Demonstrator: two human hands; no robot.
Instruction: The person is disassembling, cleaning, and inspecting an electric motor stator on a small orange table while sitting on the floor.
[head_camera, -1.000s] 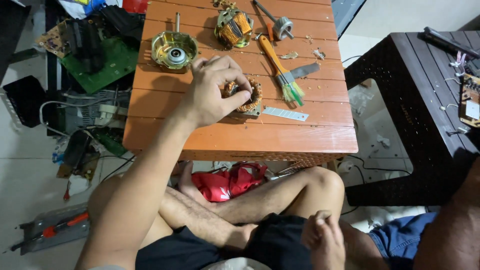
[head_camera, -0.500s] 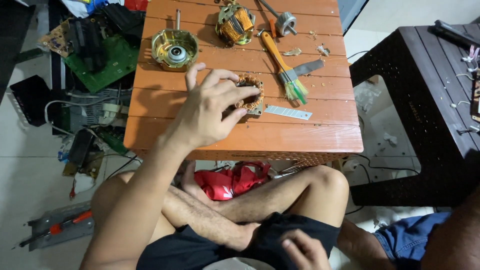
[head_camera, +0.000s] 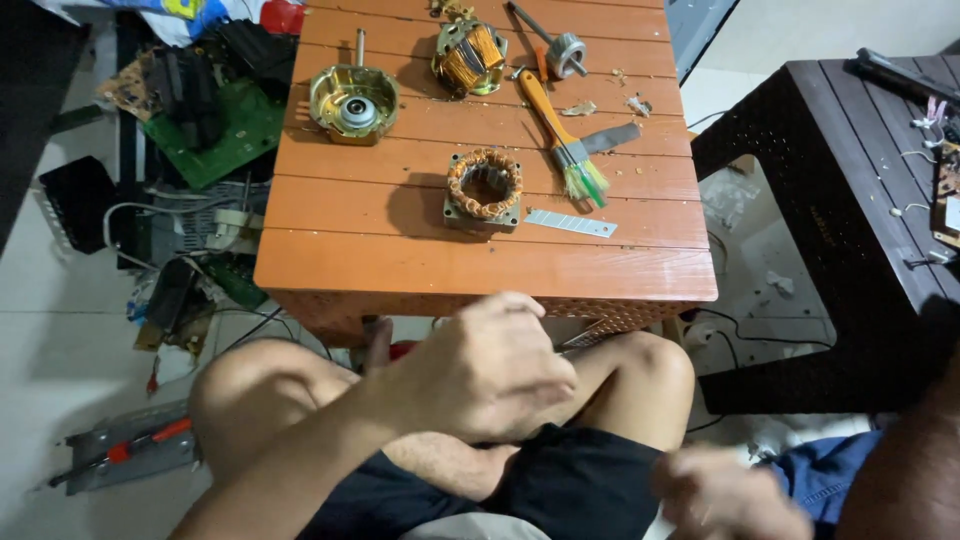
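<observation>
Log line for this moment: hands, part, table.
left hand: over lap, apart from table | right hand: blurred, low | stator winding: on orange table | paintbrush: right of it

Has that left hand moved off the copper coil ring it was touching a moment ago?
Yes. The left hand has pulled back off the orange table, toward the lap; the coil ring lies alone.

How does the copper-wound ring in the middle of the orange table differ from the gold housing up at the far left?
The wound ring is an open hoop of copper coils on a square grey base; the gold housing is a shallow dish with a grey hub. The housing has a shaft sticking out; the ring has none. Both lie flat on the orange table, untouched.
</observation>
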